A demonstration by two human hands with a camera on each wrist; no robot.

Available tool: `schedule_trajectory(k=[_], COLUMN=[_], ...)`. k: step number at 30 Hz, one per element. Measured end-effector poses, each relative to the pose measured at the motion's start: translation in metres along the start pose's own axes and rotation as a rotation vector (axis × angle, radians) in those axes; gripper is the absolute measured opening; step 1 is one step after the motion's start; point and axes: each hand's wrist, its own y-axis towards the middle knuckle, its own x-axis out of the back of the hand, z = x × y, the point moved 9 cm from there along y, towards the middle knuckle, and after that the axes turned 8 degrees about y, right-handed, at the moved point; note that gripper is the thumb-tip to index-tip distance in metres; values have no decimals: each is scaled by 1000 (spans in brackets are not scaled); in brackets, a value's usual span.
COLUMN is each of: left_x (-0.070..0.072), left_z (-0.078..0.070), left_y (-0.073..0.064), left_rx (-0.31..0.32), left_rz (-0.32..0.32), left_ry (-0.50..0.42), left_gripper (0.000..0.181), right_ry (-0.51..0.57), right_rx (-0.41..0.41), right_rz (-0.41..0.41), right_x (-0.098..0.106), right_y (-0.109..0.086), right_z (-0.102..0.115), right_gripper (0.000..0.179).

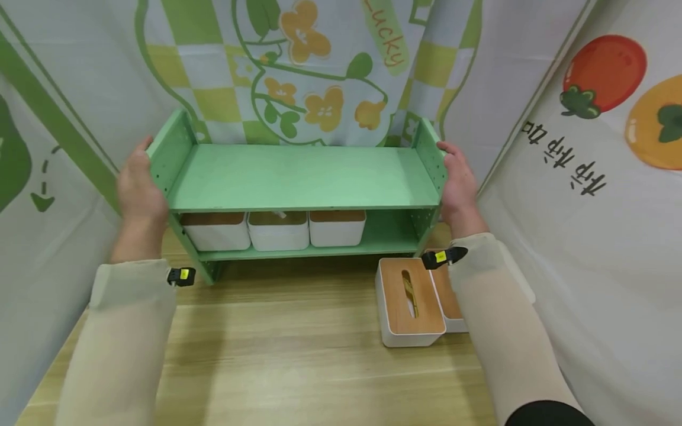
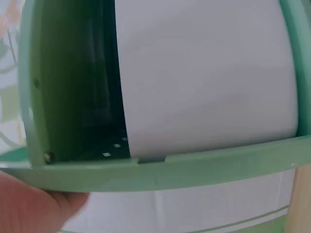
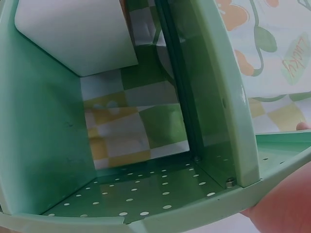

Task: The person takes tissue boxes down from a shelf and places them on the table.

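Note:
A light green two-tier shelf (image 1: 309,177) stands between my two hands, against the patterned cloth. My left hand (image 1: 141,192) holds its left side panel (image 1: 173,151) from outside. On the opposite end, my right hand (image 1: 459,186) grips the right side panel (image 1: 430,157), with fingertips at its top edge. Three white boxes with brown tops, a left box (image 1: 218,235), a middle one (image 1: 279,234) and a right one (image 1: 338,231), sit on the lower tier. The right wrist view shows a fingertip (image 3: 303,125) past the panel's rim; most fingers are hidden.
On the wooden floor (image 1: 277,331), a white tissue box (image 1: 410,296) with a wooden lid stands in front of the shelf's right end. Another wooden-lidded box (image 1: 449,296) is beside it, partly behind my right sleeve. Printed cloth walls (image 1: 575,236) enclose the space.

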Motion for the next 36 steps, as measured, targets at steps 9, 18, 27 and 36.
schedule_trajectory(k=[9, 18, 27, 36], left_x=[-9, -52, -156, -232], left_z=[-36, -71, -54, -47], left_y=[-67, -154, -183, -180], left_rx=[-385, -1006, -1027, -819], left_rz=[-259, -432, 94, 420], left_ry=[186, 146, 572, 922], left_gripper=[70, 67, 73, 73], right_ry=[-30, -52, -93, -84], right_rx=[-13, -23, -17, 2], right_rz=[3, 13, 14, -1], right_x=[1, 1, 1, 1], right_y=[-2, -2, -2, -1], right_z=[2, 1, 0, 0], right_gripper=[40, 41, 41, 41])
